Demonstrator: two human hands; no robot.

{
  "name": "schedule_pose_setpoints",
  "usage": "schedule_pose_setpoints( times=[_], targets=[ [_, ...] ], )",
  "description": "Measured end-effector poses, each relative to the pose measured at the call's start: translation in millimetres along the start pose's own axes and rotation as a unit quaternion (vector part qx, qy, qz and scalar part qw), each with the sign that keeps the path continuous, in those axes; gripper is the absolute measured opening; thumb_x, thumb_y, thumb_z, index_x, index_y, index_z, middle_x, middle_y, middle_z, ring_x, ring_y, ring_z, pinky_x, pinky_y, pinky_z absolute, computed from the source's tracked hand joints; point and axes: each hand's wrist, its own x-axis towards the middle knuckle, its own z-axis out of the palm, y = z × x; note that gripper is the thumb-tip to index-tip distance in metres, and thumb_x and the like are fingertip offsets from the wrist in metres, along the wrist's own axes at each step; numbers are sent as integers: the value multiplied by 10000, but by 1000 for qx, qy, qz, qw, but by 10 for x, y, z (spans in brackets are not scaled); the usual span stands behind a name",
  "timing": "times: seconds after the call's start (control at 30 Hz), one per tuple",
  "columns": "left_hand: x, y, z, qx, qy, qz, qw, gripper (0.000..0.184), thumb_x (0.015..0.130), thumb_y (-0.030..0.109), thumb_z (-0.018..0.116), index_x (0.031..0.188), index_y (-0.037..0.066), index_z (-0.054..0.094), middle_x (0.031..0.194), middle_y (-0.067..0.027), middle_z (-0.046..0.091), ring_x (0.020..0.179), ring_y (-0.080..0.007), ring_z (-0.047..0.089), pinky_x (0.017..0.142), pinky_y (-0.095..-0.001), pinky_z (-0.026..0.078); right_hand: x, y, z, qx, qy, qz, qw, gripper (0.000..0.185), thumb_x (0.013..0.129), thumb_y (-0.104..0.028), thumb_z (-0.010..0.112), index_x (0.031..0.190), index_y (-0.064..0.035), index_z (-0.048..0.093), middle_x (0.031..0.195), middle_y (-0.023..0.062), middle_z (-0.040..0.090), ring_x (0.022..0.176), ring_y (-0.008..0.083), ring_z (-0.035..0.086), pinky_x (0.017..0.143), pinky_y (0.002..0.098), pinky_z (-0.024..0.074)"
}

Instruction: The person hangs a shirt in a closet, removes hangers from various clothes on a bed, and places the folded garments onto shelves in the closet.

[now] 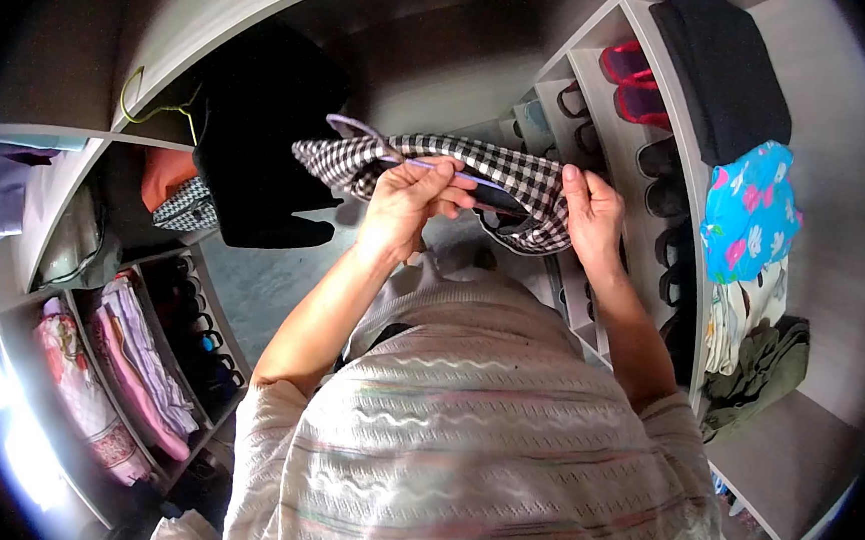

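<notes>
A garment [330, 163] is stretching between the left hand [407, 203] and the right hand [593, 216], with a hanger [489, 183] sitting in its opening. On the left, another garment [260, 148] is hanging next to a second hanger [167, 109]; below, clothes [140, 370] are lying in side-by-side compartments [101, 369], beside a column of what are perhaps glasses [209, 341]. On the right, shoes [637, 104] are resting in a rack [680, 117], and farther right more clothes [752, 212] are lying in a row along a shelf [792, 436]
</notes>
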Motion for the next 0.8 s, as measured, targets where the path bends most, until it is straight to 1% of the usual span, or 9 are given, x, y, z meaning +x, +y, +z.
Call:
schedule_pose_setpoints(
  times=[0.13,0.17,0.23,0.27,0.3,0.37,0.5,0.63,0.8],
  targets=[
    [139,-17,87,-26,2,-11,1000,198,877,155,515,884,-40,553,790,-155,631,659,-197,636,568,-253,524,56,47,-4,-149,-60,-63,985,337,854,-268,550,639,-13,500,538,86,493,463,197,460,467,323,374],
    [166,-19,97,-24,1,-17,1000,197,880,149,511,868,-44,550,767,-144,629,643,-188,632,566,-246,523,79,-7,19,-177,-84,-103,975,303,829,-261,558,656,-16,518,637,129,547,557,288,517,519,355,401],
    [214,-36,159,-22,2,-5,1000,213,880,156,512,841,-51,543,740,-145,619,631,-191,628,573,-254,526,143,5,39,-273,-94,-206,935,273,811,-232,566,657,-12,516,712,136,565,637,306,546,558,378,416],
    [241,-46,168,-26,2,2,1000,215,880,156,512,840,-52,542,738,-145,618,627,-189,625,570,-251,519,161,-55,-6,-286,-117,-152,939,237,803,-224,567,694,-16,532,756,147,566,691,311,548,607,384,426],
    [266,-47,173,-30,2,8,1000,216,879,156,512,839,-54,542,736,-146,616,623,-186,622,566,-247,513,184,-91,-66,-291,-118,-99,944,171,779,-198,599,770,-36,546,801,121,577,750,309,548,649,384,426],
    [312,4,184,-5,-3,8,1000,204,877,159,517,830,-37,552,737,-137,620,622,-187,622,566,-250,512,247,-249,-126,-260,-1,-244,934,186,739,-190,647,837,-67,548,847,78,587,828,293,543,701,384,421],
    [427,12,276,2,-44,26,999,224,886,176,502,824,-32,561,729,-101,603,631,-172,608,563,-250,500,231,-584,81,-318,-125,-208,916,211,708,-191,674,844,-90,549,835,32,576,826,242,538,699,387,407],
    [520,-16,372,21,-6,34,999,194,877,129,493,826,-46,559,662,-77,579,557,-124,553,500,-236,448,452,-419,231,-353,-126,-222,900,166,715,-192,654,772,-74,553,718,43,565,720,264,548,642,393,413],
    [617,-161,363,40,5,59,997,199,900,164,473,875,-24,534,695,-47,569,589,-98,544,531,-242,469,460,-330,287,-140,-147,-86,975,77,770,-42,631,760,-5,564,631,11,551,551,44,453,515,203,387]
  ],
)
